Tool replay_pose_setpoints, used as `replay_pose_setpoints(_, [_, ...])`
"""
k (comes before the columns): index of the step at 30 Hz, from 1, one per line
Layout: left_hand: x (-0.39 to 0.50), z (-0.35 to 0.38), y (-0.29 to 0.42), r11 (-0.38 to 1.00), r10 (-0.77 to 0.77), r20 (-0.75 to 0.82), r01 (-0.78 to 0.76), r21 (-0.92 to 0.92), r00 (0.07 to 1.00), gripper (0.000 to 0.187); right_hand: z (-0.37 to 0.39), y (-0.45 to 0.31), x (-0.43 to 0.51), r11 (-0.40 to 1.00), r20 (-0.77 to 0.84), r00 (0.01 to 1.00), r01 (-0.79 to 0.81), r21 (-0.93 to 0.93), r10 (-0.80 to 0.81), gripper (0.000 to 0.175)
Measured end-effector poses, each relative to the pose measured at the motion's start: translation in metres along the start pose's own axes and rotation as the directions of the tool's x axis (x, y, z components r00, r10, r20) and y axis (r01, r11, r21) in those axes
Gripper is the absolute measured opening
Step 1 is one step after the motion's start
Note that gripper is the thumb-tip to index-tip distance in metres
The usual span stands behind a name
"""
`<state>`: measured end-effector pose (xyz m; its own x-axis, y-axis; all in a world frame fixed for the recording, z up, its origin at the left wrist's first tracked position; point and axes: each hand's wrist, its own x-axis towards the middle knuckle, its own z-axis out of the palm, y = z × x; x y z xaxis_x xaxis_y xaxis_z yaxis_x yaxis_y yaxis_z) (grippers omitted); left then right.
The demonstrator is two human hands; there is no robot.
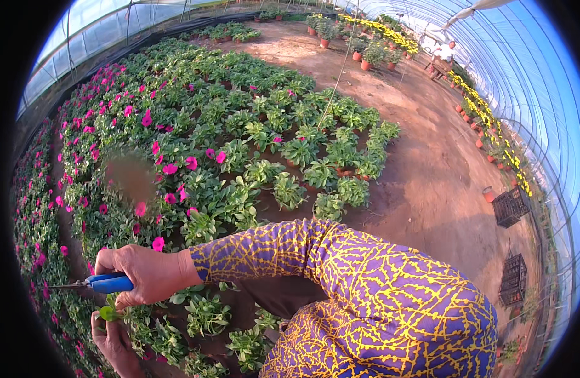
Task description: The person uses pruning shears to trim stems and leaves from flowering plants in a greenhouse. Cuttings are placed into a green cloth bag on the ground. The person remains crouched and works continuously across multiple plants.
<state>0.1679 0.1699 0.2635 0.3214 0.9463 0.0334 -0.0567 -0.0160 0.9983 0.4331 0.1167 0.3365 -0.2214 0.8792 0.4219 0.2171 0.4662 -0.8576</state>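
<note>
My right hand (150,274) grips a pair of garden snips by their blue handles (111,282). The thin metal blades (68,285) point left over the flower bed. Just below, my left hand (113,342) has its fingertips around a small leafy shoot (108,313). The right thumb comes down close to that shoot. Beneath both hands grow leafy petunia plants (165,338), some with magenta flowers (158,244). The left wrist runs out at the bottom of the view.
Potted plants (290,189) fill the bed ahead. A dirt path (413,203) runs along the right. Black plastic crates (512,281) stand near the plastic greenhouse wall (550,94). Yellow flowers (512,156) line that side. A person (444,52) sits far back. A string (339,71) hangs over the bed.
</note>
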Motion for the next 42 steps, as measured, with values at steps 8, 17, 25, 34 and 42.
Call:
replay_pose_setpoints(8, [-0.023,0.113,0.036,0.929,-0.025,-0.046,0.006,-0.37,0.999,0.008,-0.014,-0.003,-0.052,1.0,-0.142,0.99,0.021,0.002,-0.021,0.065])
replay_pose_setpoints(17, [-0.07,0.119,0.043,0.853,-0.148,-0.048,0.103,-0.511,0.988,0.007,0.007,-0.014,-0.076,0.937,-0.033,0.992,-0.105,0.333,0.123,0.031])
replay_pose_setpoints(25, [-0.077,0.086,0.043,0.84,-0.133,0.11,0.171,-0.515,0.985,0.048,0.02,0.012,-0.025,0.999,0.005,1.0,0.021,0.027,-0.021,0.031])
replay_pose_setpoints(34, [-0.052,0.073,0.019,0.868,-0.304,-0.151,0.208,-0.451,0.941,0.025,0.034,0.04,-0.005,0.997,0.153,0.987,0.054,-0.049,-0.046,0.037])
replay_pose_setpoints(42, [-0.028,0.08,0.008,0.798,-0.311,-0.194,0.145,-0.585,0.93,0.016,0.038,0.047,0.002,1.0,0.015,1.0,0.02,-0.021,-0.02,0.062])
